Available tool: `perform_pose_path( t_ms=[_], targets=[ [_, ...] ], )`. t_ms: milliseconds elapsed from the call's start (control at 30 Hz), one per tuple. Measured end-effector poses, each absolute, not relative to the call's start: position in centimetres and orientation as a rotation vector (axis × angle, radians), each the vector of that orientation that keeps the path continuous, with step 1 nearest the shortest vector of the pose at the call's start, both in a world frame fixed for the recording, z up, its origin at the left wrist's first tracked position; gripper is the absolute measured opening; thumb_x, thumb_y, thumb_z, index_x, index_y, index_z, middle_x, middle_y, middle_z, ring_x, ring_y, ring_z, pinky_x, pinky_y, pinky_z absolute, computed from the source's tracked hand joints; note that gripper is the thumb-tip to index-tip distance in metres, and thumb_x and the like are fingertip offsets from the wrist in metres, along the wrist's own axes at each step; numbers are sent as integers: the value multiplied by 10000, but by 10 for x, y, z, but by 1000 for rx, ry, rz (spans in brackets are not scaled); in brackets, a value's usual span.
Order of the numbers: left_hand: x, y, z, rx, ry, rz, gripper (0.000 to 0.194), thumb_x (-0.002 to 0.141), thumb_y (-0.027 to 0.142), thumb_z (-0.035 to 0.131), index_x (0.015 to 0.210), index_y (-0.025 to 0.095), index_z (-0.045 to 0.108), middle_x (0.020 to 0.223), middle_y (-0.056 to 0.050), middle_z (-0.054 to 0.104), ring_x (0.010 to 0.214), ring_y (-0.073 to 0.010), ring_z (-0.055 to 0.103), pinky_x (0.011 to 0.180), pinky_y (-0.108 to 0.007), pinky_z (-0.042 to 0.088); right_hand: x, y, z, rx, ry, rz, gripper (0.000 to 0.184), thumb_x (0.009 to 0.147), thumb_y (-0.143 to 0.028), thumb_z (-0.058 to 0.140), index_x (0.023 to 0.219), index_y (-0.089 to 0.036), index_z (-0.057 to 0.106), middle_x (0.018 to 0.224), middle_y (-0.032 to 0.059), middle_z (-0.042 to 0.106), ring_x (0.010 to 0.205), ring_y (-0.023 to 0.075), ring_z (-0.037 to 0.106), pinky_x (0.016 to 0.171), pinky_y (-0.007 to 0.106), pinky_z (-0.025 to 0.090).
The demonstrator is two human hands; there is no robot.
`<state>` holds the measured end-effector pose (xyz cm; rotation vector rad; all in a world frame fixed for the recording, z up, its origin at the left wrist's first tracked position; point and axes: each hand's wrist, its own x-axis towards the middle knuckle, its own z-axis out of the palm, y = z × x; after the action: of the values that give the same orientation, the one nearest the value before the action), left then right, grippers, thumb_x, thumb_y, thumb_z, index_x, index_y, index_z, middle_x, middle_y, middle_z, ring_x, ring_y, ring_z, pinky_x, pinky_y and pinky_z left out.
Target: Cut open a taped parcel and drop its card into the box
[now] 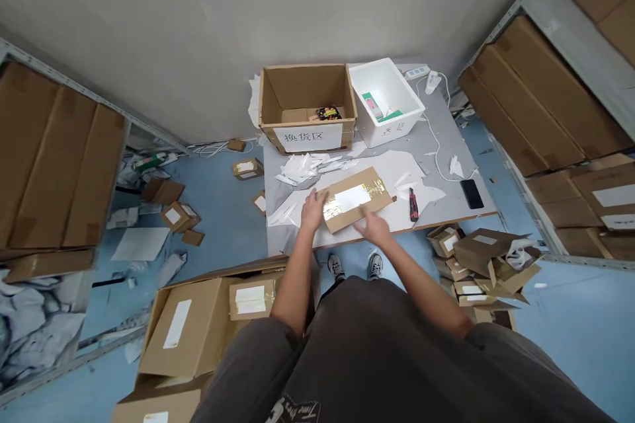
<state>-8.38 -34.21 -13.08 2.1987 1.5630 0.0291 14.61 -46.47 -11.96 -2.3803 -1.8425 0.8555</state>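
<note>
A flat cardboard box (350,199) lies slantwise on the table, with a white label on top and shiny clear tape over both ends. At its left end, my left hand (312,210) grips the edge. My right hand (376,229) is at the box's near long edge, thumb by the top face and fingers lower down; it is slightly blurred. To the right of the box lies a red and black box cutter (413,205), apart from both hands.
At the table's back stand an open carton (307,94) and a white foam box (397,129). Paper scraps (302,168), a phone (471,193) and a power strip (417,72) lie on the table. Boxes fill a large carton (149,344) at lower left; more (481,251) pile up right.
</note>
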Motion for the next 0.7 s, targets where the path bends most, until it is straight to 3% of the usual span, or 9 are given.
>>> perform_pose_path(
  t_ms=[133, 267, 400, 500, 600, 700],
  targets=[
    [-89, -306, -134, 2295, 1338, -189, 770, 924, 173, 640, 1652, 367, 483, 1794, -58, 307, 1588, -400, 285, 1209, -571, 424, 81, -475, -128, -2317, -1938, 1144, 1098, 934, -696, 712, 1770, -288, 129, 1513, 208, 570, 1255, 370, 641, 989, 410, 502],
    [-90, -322, -141, 2308, 1400, -60, 732, 882, 105, 638, 1575, 332, 578, 1676, -90, 456, 1597, -351, 286, 1249, -545, 390, 64, -469, -140, -2368, -1831, 1152, 1266, 857, -695, 801, 1774, -233, 61, 1530, 275, 515, 1355, 420, 569, 1023, 449, 495],
    [-81, -363, -145, 2346, 1458, 38, 696, 879, 69, 636, 1554, 234, 586, 1494, -160, 548, 1522, -315, 407, 1268, -500, 373, 86, -465, -146, -2392, -1780, 1058, 1089, 909, -592, 790, 1745, -230, 192, 1493, 254, 554, 1342, 384, 585, 1026, 432, 502],
    [-63, -403, -145, 2303, 1566, -23, 642, 927, 157, 677, 1558, 194, 562, 1369, -172, 584, 1403, -327, 509, 1158, -442, 482, 122, -464, -149, -2359, -1796, 978, 902, 941, -484, 777, 1692, -260, 331, 1462, 203, 593, 1285, 335, 632, 1020, 395, 504],
    [-44, -441, -148, 2263, 1619, -14, 576, 987, 319, 695, 1536, 198, 572, 1340, -176, 599, 1252, -332, 589, 1054, -434, 545, 161, -463, -150, -2299, -1874, 934, 824, 944, -332, 760, 1677, -272, 389, 1409, 168, 632, 1246, 305, 655, 1010, 358, 500],
    [-34, -464, -154, 2222, 1588, 81, 541, 994, 342, 710, 1513, 234, 601, 1460, -172, 573, 1302, -325, 595, 1057, -411, 552, 190, -464, -153, -2240, -1921, 934, 816, 944, -215, 709, 1694, -273, 393, 1408, 157, 626, 1243, 288, 653, 1004, 335, 494]
  ],
)
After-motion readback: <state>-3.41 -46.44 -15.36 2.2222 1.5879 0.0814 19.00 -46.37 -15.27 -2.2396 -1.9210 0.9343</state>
